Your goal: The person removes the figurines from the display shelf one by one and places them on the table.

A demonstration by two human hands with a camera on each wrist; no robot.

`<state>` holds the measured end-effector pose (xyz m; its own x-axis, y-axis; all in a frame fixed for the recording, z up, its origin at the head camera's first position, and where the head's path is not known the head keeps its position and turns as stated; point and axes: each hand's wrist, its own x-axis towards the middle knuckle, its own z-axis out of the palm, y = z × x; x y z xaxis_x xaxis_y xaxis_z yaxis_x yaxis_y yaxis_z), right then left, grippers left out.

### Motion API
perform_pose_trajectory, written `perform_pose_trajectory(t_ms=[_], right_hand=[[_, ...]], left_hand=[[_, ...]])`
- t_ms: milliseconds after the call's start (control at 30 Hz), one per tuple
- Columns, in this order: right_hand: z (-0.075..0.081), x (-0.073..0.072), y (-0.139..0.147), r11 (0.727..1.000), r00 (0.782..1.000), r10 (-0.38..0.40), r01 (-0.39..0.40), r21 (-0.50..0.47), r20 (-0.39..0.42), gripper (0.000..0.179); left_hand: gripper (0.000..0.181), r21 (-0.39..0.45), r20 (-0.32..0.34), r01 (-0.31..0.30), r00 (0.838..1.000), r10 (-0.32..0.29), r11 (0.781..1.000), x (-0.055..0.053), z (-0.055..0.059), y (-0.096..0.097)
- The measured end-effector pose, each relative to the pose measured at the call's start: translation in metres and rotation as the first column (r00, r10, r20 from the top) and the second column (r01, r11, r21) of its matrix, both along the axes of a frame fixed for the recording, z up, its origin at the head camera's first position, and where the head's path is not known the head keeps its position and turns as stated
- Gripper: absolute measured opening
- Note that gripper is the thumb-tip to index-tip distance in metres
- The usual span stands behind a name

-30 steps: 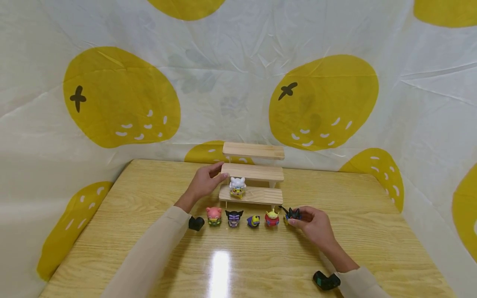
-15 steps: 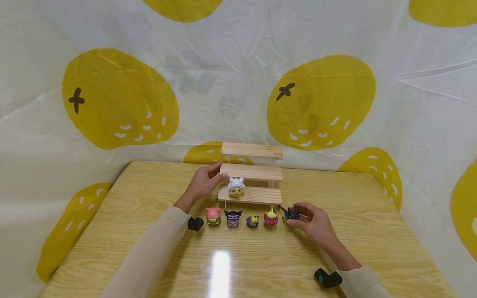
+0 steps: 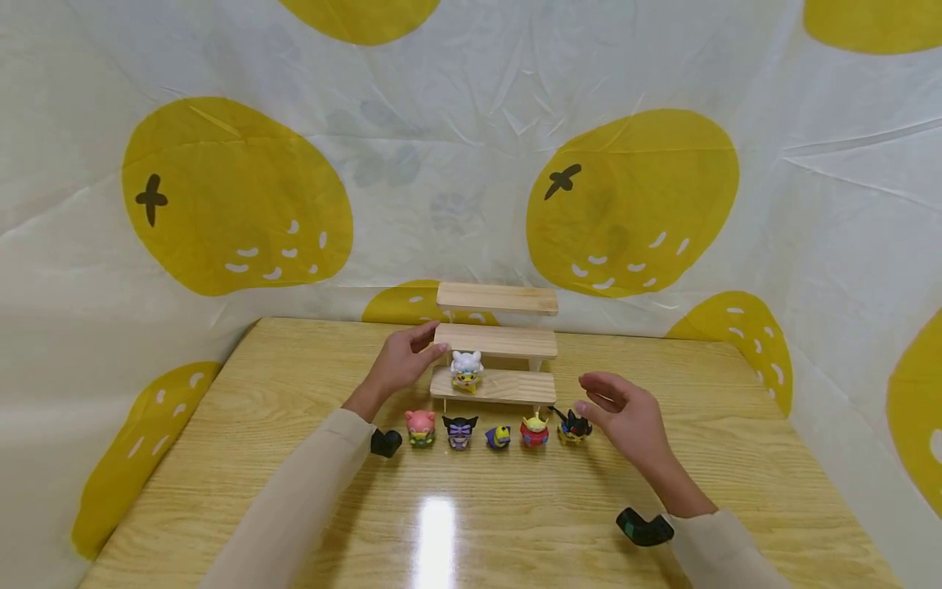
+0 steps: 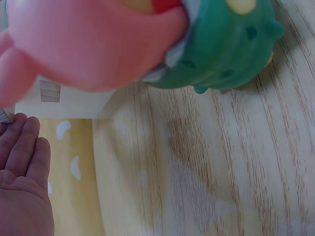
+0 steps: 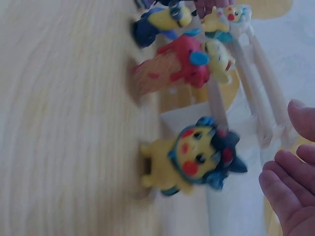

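In the head view my left hand (image 3: 401,360) is at the left end of a three-tier wooden display stand (image 3: 496,339), touching its middle tier. Its fingers look straight in the left wrist view. A figurine in a white hat (image 3: 467,372) stands on the lowest tier, at the left. My right hand (image 3: 625,417) hovers apart from a yellow figurine in a dark, pointed hat (image 3: 574,427), which stands upright on the table. The right wrist view shows that figurine (image 5: 187,160) facing the camera, with my spread, empty fingers (image 5: 285,182) to its right.
In front of the stand, a row holds a pink figurine (image 3: 421,428), a purple-and-black one (image 3: 459,432), a small yellow-and-blue one (image 3: 498,437) and a red one (image 3: 535,430). Black wrist devices (image 3: 644,528) sit by the sleeves. A lemon-print cloth (image 3: 456,204) hangs behind the table (image 3: 353,491).
My right hand has let go of the dark-hatted figurine and lifted up and away from it. The figurine stays at the row's right end. My left hand keeps its place at the stand.
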<state>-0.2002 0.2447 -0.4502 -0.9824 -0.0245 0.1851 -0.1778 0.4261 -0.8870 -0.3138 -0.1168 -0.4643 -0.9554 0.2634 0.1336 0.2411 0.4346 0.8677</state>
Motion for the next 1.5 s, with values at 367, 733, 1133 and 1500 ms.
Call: perform_pose_trajectory(t_ms=[367, 733, 1133, 1500], right_hand=[[0.011, -0.009, -0.025, 0.997, 0.998, 0.052, -0.048, -0.065, 0.046, 0.039], [0.014, -0.017, -0.045, 0.991, 0.991, 0.100, -0.091, -0.099, 0.085, 0.039], [0.019, -0.024, -0.076, 0.987, 0.986, 0.126, -0.114, -0.115, 0.107, 0.038], [0.019, -0.031, -0.097, 0.979, 0.979, 0.152, -0.130, -0.158, 0.137, 0.040]], left_hand=[[0.064, -0.005, -0.001, -0.001, 1.000, 0.001, 1.000, -0.001, -0.001, 0.000], [0.064, -0.011, -0.010, 0.000, 1.000, 0.000, 1.000, 0.000, 0.001, 0.000], [0.064, -0.025, -0.013, 0.002, 1.000, -0.002, 1.000, 0.000, -0.001, -0.001], [0.065, -0.032, -0.008, 0.001, 1.000, -0.001, 0.999, 0.001, 0.002, -0.001]])
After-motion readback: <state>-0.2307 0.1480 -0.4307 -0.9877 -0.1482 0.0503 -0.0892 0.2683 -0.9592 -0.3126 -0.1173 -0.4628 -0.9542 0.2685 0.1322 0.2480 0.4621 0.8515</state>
